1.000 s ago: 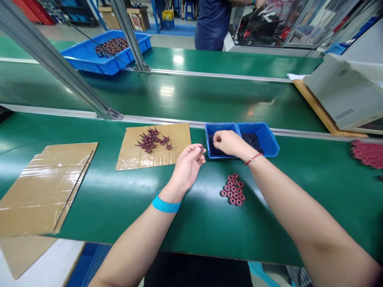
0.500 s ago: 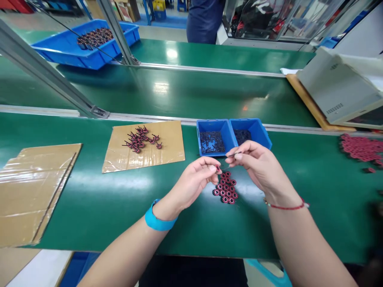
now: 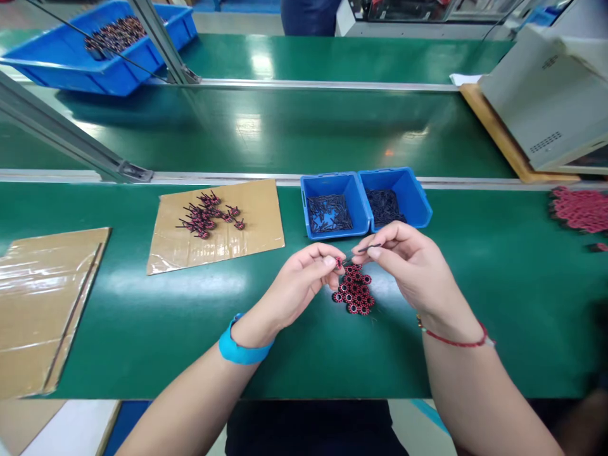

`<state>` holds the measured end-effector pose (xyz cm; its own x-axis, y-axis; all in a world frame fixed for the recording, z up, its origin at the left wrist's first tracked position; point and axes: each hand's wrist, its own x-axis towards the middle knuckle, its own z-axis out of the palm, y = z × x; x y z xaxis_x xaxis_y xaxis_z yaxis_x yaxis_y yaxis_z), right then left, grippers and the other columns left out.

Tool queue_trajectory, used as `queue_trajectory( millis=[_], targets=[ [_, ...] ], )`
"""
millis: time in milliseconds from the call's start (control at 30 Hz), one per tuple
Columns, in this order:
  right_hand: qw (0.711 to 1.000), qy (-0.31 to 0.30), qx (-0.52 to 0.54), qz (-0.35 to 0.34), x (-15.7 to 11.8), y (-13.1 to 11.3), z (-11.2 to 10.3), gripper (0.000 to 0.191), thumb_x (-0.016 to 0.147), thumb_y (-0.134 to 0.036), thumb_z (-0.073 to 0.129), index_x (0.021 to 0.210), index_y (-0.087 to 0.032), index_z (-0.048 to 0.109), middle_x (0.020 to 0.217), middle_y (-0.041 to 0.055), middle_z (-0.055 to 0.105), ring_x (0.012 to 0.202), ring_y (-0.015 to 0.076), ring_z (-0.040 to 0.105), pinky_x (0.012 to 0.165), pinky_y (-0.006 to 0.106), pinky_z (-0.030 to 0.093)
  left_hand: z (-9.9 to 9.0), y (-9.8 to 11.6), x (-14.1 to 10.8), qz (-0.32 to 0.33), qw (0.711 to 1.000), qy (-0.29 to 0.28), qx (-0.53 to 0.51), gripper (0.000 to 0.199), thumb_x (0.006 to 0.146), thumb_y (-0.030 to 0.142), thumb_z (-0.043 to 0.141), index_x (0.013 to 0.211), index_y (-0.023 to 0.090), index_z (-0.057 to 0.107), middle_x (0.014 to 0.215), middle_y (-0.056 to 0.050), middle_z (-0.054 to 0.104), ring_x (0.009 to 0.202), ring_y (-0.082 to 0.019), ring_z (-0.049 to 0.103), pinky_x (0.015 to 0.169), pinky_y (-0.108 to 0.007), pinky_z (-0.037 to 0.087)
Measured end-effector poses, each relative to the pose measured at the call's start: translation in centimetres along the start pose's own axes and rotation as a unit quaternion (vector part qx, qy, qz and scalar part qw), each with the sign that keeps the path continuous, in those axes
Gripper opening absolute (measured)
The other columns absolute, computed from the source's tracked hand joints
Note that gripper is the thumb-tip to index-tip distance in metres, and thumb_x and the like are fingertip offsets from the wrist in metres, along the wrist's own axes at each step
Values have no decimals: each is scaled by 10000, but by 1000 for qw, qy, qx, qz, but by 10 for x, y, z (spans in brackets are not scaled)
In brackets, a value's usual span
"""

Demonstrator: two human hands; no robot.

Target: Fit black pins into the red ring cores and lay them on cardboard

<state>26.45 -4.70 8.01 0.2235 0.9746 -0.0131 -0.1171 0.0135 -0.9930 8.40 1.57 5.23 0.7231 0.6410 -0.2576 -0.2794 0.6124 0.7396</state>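
My left hand (image 3: 306,275) pinches a small red-and-black wound ring core (image 3: 339,262) between thumb and fingers. Close on its right, my right hand (image 3: 403,259) grips a short thin black tube (image 3: 369,247), its tip pointing toward the core. Under both hands lies a pile of similar ring cores (image 3: 354,291) on the green table. Just behind them stand two blue bins, the left bin (image 3: 337,232) and the right bin (image 3: 420,199), both holding short black tubes. Cores with black tubes on them (image 3: 204,215) lie on a cardboard sheet (image 3: 256,221) to the left.
Another cardboard sheet (image 3: 42,304) lies at the far left. Red parts (image 3: 582,209) are heaped at the right edge. A metal rail (image 3: 228,178) runs behind the bins. Farther back are a blue tray (image 3: 61,69) of parts, a grey machine (image 3: 536,101) and a person (image 3: 308,16).
The camera view has shifted, so the background sits higher. My hands remain close together, with the tube now slightly nearer the core.
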Motion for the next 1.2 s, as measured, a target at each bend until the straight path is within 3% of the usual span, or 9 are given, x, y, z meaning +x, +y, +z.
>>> queue_trajectory(
  millis=[233, 367, 567, 700, 833, 967, 1200],
  targets=[
    [999, -21, -25, 42, 1, -1, 3, 91, 834, -184, 735, 805, -188, 649, 809, 12, 745, 745, 123, 736, 707, 236, 587, 0, -1, 1, 5, 1000, -6, -12, 140, 840, 247, 723, 922, 134, 705, 799, -24, 680, 619, -76, 606, 626, -208, 481],
    [997, -5, -23, 76, 3, 1, 4, 118, 808, -217, 763, 782, -174, 655, 700, -3, 702, 640, 101, 692, 621, 209, 552, -2, -1, 2, 15, 999, -12, -28, 153, 835, 242, 730, 943, 138, 698, 813, -34, 699, 653, -96, 638, 655, -222, 503],
    [996, 27, 33, 80, 6, 11, 2, 148, 770, -240, 803, 773, -182, 667, 689, -27, 663, 620, 72, 627, 594, 187, 517, -2, 0, 3, 32, 998, 1, -45, 170, 812, 231, 749, 946, 146, 688, 859, -45, 723, 692, -110, 658, 700, -244, 523],
    [997, 38, 27, 62, 6, 12, 4, 138, 758, -228, 802, 784, -191, 672, 671, -28, 658, 598, 82, 611, 575, 205, 506, -1, -1, 4, 25, 999, 19, -38, 170, 795, 220, 757, 928, 148, 679, 841, -38, 719, 675, -107, 651, 690, -245, 515],
    [997, 47, -67, 4, 2, 7, 6, 86, 778, -187, 752, 796, -203, 670, 719, -5, 675, 652, 125, 635, 609, 263, 521, -2, -2, 5, 28, 998, 35, -35, 172, 784, 213, 760, 917, 148, 674, 821, -28, 710, 649, -96, 637, 667, -235, 501],
    [982, 46, -177, -56, -3, 5, 4, 84, 813, -140, 695, 809, -221, 673, 785, 3, 677, 728, 144, 630, 640, 281, 507, -2, -1, 4, 36, 998, 41, -24, 168, 787, 215, 755, 917, 147, 674, 817, -24, 696, 642, -89, 619, 656, -235, 487],
    [953, 27, -280, -110, -8, 4, 2, 147, 860, -90, 629, 899, -230, 650, 885, 0, 684, 826, 148, 646, 751, 294, 520, -2, -1, 5, 35, 998, 44, -12, 155, 791, 214, 751, 915, 157, 678, 809, -17, 689, 642, -86, 610, 653, -230, 478]
  ],
)
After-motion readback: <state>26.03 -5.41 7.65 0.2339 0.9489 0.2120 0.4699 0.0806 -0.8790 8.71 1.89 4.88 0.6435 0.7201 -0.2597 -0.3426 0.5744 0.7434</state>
